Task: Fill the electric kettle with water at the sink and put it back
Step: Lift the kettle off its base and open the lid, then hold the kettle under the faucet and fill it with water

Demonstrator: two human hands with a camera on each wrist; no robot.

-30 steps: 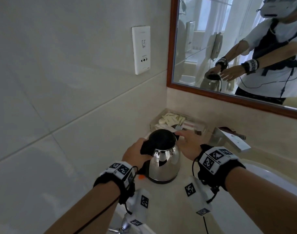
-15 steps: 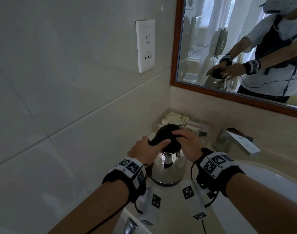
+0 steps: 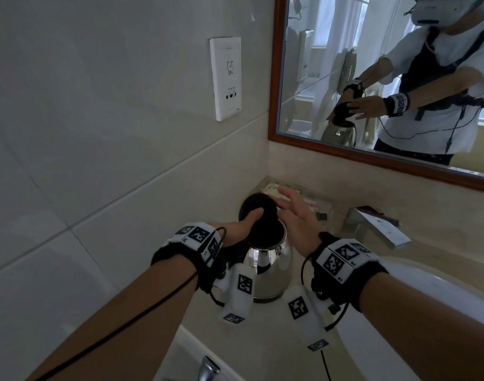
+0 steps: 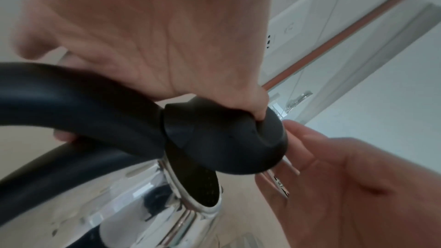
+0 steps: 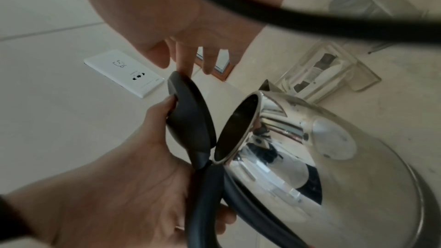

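The steel electric kettle (image 3: 268, 270) stands on the counter in the corner by the wall. Its black lid (image 3: 258, 213) is tipped up on its hinge, leaving the mouth (image 5: 236, 125) uncovered. My left hand (image 3: 243, 226) grips the black handle (image 4: 71, 101), with the thumb pressed into the lid (image 4: 226, 139). My right hand (image 3: 295, 215) hovers flat beside the lid with straight fingers. In the right wrist view its fingertips (image 5: 185, 63) reach the lid's (image 5: 188, 120) upper edge. The kettle's base is hidden behind my wrists.
A white wall socket (image 3: 225, 78) sits above the kettle, and a wood-framed mirror (image 3: 274, 78) is at the right. Behind the kettle is a clear tray (image 3: 317, 199) of sachets. A chrome faucet (image 3: 372, 226) and the sink rim (image 3: 427, 276) lie right; a chrome fitting (image 3: 208, 369) shows below.
Half a second ago both hands lay on the closed lid. The lid has since swung up toward the handle, and my right hand has come off its top.
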